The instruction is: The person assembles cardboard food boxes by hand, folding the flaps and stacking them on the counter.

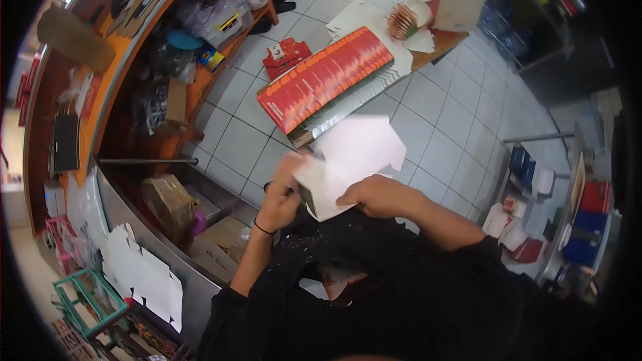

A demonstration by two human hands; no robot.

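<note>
A white die-cut cardboard blank (364, 149) lies tilted in front of my body, its near left part bent up as a flap. My right hand (380, 196) grips its near right edge, thumb on top and the other fingers hidden underneath. At the raised flap is my left hand (282, 194), with a dark band around the wrist. Motion smears its fingers, so I cannot make out whether they are closed on the flap. Just beyond the blank, a long stack of red printed cardboard blanks (328, 80) rests on a low bench.
A small red cardboard piece (287, 55) lies left of the stack. Beyond it stands a bundle of nested curved pieces (402, 21). Orange shelving (144, 33) lines the left side. White blanks (144, 271) lie on a metal surface at lower left. A rack (568, 220) stands right.
</note>
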